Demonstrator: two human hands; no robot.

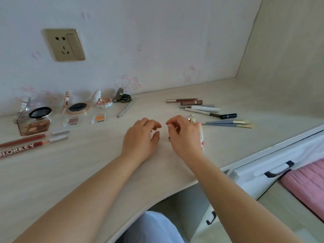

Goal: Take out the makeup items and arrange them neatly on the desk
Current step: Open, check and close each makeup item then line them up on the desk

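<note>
Now | right hand [184, 135] seemingly grips pale tube [200, 133] | left hand [142, 135] loose, empty | lay tube parallel beside brushes [229, 124]

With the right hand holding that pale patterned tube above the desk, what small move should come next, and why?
Probably set the pale tube down beside the brushes, parallel to them. The right hand grips it over bare desk, other stick-shaped items already lie grouped there, and the left hand holds nothing.
</note>
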